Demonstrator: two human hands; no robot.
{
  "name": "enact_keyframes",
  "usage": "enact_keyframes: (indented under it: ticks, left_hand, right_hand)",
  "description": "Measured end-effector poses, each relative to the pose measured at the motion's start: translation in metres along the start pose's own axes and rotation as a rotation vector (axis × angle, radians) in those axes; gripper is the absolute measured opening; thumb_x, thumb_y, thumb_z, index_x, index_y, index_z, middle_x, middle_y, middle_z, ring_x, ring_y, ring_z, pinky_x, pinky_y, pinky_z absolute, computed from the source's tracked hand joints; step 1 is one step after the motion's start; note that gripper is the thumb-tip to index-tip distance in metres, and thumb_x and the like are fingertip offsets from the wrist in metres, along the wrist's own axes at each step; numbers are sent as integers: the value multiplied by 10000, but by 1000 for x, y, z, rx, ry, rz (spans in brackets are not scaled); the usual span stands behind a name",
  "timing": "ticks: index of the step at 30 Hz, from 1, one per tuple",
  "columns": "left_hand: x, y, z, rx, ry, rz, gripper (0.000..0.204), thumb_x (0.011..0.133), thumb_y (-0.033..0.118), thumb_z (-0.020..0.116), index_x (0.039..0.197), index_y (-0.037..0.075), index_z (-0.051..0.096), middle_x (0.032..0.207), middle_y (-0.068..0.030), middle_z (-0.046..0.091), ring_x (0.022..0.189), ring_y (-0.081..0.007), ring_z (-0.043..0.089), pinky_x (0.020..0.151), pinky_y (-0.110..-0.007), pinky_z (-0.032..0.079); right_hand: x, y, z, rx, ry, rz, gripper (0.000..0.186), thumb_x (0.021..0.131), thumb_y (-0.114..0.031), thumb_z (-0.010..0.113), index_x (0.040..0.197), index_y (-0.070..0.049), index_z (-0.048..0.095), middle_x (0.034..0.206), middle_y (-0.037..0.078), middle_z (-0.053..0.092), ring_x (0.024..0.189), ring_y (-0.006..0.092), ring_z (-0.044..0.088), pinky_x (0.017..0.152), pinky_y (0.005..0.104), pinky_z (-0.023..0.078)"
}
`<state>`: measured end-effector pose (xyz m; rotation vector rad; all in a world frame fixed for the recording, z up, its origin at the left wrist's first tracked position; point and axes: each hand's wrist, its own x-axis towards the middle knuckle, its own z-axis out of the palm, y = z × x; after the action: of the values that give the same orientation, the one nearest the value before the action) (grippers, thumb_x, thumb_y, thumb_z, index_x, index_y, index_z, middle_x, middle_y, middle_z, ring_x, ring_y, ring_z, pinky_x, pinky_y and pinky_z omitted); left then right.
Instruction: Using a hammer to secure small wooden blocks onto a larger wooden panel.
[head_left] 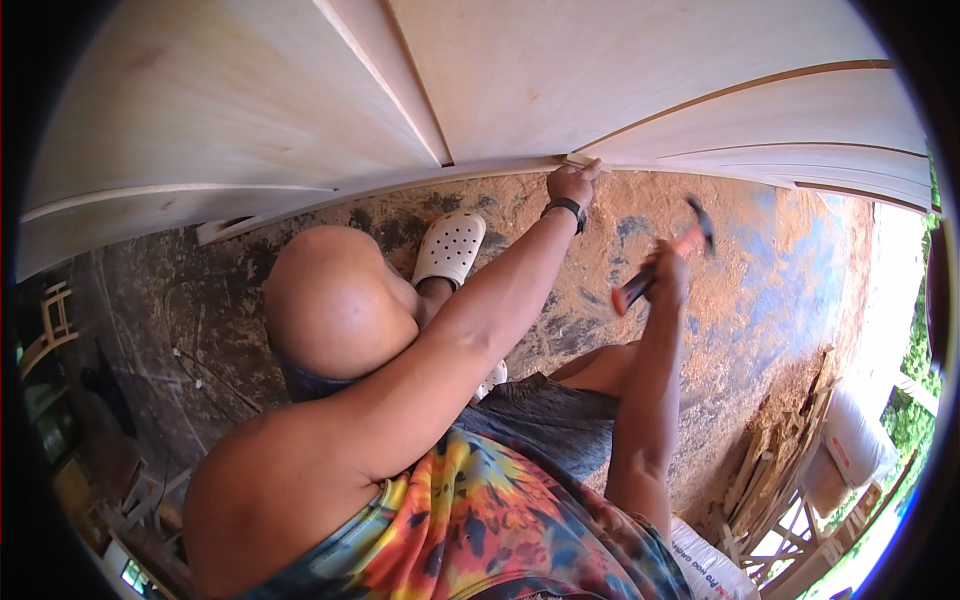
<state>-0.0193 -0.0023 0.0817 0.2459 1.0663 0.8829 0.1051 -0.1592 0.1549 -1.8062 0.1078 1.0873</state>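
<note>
My right hand [668, 275] is wrapped round the handle of a hammer [692, 238], which has an orange and black grip and a dark head. The hammer is raised off the floor, its head up and to the right, slightly blurred. With fingers closed, my left hand [574, 185] grips a small piece of wood [578, 159] at the lower edge of a large pale wooden panel [640, 60]. A dark band circles that wrist. Whether a nail sits between those fingers cannot be seen.
Wood shavings cover much of the dark floor [740, 330]. A pile of wood offcuts [775, 455] lies at the lower right beside white sacks [858, 435]. My bent knee [335, 300] and a pale clog [450, 247] are close to the panel.
</note>
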Motion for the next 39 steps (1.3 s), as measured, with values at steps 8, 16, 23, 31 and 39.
enact_keyframes:
  ticks: [8,16,23,31,39]
  left_hand:
    - [5,1,-2,-102,38,-27,229,832,79,774,724,33,578,638,-27,568,506,-117,502,461,-255,399]
    - [4,2,2,-80,49,6,223,839,76,768,734,23,580,647,-34,577,520,-122,514,474,-252,408]
    - [-7,15,1,-77,60,8,199,845,73,762,755,17,593,669,-27,577,553,-113,513,492,-247,416]
    - [-6,5,9,-33,44,-21,201,824,62,778,750,23,595,678,-25,597,555,-109,534,510,-244,452]
    - [3,5,-2,-97,42,1,155,832,96,778,797,15,650,665,-19,603,534,-105,523,497,-241,428]
  right_hand:
    - [2,-1,-36,-34,-15,8,167,885,-180,697,856,-96,556,592,-29,479,437,92,465,401,259,406]
    - [-2,19,24,-172,-34,-2,156,863,-129,685,931,-13,606,600,5,523,444,126,495,405,267,402]
    - [-11,13,-20,-232,-108,-33,197,852,-136,716,969,-12,617,612,4,515,444,108,493,381,258,395]
    - [26,-7,-26,287,264,0,162,864,-157,710,877,-44,596,580,-9,484,434,118,468,389,265,390]
    - [-16,18,-26,-344,-127,2,186,863,-142,704,980,-29,613,587,-7,493,429,110,479,391,263,417]
